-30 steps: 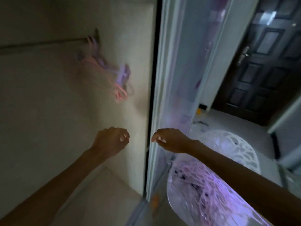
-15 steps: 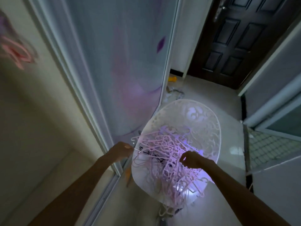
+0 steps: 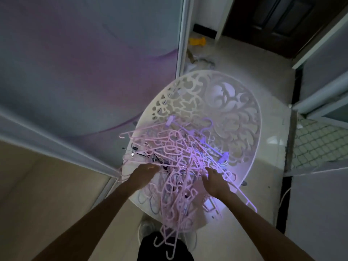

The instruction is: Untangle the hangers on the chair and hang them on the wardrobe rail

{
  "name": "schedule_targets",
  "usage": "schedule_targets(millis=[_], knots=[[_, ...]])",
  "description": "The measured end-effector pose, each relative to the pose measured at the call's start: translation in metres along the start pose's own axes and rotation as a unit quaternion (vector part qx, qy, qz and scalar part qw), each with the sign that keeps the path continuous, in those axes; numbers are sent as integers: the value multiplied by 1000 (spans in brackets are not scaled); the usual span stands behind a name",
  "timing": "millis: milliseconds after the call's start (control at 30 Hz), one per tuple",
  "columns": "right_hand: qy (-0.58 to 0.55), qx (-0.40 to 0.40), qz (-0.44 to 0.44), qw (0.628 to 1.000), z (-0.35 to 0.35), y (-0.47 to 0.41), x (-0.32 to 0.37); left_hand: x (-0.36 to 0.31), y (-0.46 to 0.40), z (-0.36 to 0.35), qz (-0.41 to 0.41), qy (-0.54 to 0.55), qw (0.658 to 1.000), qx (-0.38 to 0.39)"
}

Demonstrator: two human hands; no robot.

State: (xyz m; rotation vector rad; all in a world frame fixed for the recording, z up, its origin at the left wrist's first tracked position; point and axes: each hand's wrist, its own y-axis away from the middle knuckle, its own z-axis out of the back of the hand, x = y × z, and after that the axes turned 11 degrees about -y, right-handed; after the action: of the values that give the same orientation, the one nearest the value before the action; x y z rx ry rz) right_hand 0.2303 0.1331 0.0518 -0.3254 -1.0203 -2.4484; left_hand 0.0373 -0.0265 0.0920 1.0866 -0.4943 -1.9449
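Note:
A tangled heap of pink and purple plastic hangers (image 3: pixel 177 159) fills the seat of a white chair (image 3: pixel 222 102) with an ornate cut-out back. Some hangers spill over the seat's front edge toward my legs. My left hand (image 3: pixel 143 173) reaches into the left side of the heap, fingers extended onto the hangers. My right hand (image 3: pixel 214 178) lies on the right side of the heap with fingers spread, touching the hangers. Neither hand plainly grips one. The wardrobe rail is out of view.
The wardrobe's sliding door (image 3: pixel 90 59) and its frame stand close on the left of the chair. A dark door (image 3: pixel 278 19) is at the far end of the tiled floor, with a yellow object (image 3: pixel 197 42) and clutter near it. A mesh panel (image 3: pixel 318 144) is at right.
My view swung down from the wardrobe interior and its hung hangers to the chair. Both hands dropped from mid-air onto the hanger heap.

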Motion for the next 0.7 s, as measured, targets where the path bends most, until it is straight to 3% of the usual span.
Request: schedule_targets(millis=[67,167,267,400,500,533,633,700], knots=[[-31,38,26,998,-11,-12,-14,-15,-21,-16,-34,16,999,27],[-93,52,57,993,-33,-14,-36,-35,-43,-42,8,83,993,83],[-130,-20,90,987,-51,-14,-67,-48,-51,-74,12,51,979,199],[-138,-156,154,966,-61,-15,-82,-44,-60,-97,-19,35,977,208],[-222,-237,44,945,-67,-15,-86,-42,-66,-88,-20,3,976,215],[-271,-246,-12,930,-68,-15,-87,-40,-68,-86,-59,-21,978,199],[-421,-244,-159,859,-67,-11,-88,-41,-69,-79,-74,-63,989,108],[-470,-251,-210,820,-68,-8,-85,-31,-81,-82,-67,37,993,86]])
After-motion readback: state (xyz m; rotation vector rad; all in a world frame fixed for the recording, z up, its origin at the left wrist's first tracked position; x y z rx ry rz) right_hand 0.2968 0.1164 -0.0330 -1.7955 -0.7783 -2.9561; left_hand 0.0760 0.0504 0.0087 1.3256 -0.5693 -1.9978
